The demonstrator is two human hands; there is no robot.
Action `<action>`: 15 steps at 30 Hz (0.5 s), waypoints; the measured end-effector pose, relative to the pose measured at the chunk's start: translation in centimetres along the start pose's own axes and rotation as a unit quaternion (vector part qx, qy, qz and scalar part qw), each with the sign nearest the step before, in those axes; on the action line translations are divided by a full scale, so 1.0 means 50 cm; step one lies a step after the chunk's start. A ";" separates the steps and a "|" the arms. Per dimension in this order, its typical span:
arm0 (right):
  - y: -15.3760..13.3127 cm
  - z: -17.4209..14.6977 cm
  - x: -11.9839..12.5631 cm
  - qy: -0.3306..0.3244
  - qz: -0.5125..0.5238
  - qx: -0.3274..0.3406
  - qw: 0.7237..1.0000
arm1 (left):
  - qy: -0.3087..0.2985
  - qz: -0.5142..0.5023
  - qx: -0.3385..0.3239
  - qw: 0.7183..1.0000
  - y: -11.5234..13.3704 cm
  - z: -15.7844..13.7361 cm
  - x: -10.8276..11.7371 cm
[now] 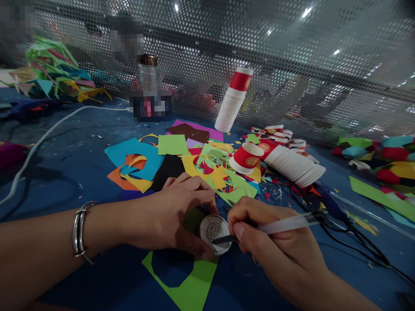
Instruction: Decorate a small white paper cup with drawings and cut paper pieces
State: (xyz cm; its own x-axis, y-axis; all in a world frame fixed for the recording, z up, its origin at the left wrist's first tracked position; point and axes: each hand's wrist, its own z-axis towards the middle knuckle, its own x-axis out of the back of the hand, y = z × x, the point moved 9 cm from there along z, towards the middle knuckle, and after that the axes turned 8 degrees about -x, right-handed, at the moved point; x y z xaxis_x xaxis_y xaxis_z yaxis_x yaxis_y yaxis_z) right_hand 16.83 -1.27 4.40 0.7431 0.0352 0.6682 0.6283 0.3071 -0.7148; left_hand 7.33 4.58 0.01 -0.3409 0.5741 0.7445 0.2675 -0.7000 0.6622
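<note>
A small round white piece, possibly a paper cup base, carries a dark drawn grid inside a ring. My left hand grips its edge between thumb and fingers. In my right hand is a pen with a pale, clear barrel, its dark tip over or touching the disc's face; exact contact cannot be told. Beneath the left hand lies a green paper sheet with a large hole cut out. Whatever is under the disc is hidden by my fingers.
Coloured paper offcuts cover the middle. Behind them stand a tall leaning cup stack and one red paper cup. Another cup stack lies right, near a blue glue gun with black cables. A perforated metal panel rises behind.
</note>
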 end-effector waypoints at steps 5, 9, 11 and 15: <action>0.000 0.001 0.001 0.003 0.001 0.000 1.000 | -0.001 -0.003 -0.002 1.000 0.000 0.000 -0.001; 0.002 -0.001 0.000 -0.003 -0.001 -0.004 1.000 | -0.001 -0.002 0.000 1.000 0.003 0.000 0.001; 0.004 -0.002 -0.001 -0.008 0.010 -0.012 1.000 | 0.000 0.001 0.002 1.000 0.004 0.000 0.002; 0.009 -0.001 -0.010 -0.024 0.049 -0.034 0.998 | -0.009 0.002 0.018 1.000 0.004 -0.001 0.002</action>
State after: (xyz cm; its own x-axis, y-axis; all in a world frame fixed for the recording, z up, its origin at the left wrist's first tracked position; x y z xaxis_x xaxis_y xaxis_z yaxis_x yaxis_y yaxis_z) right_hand 16.78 -1.17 3.73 0.7908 0.1086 0.6023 0.5684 0.2348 -0.7886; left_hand 7.30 4.50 0.20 -0.3233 0.5793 0.7482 0.3019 -0.6862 0.6618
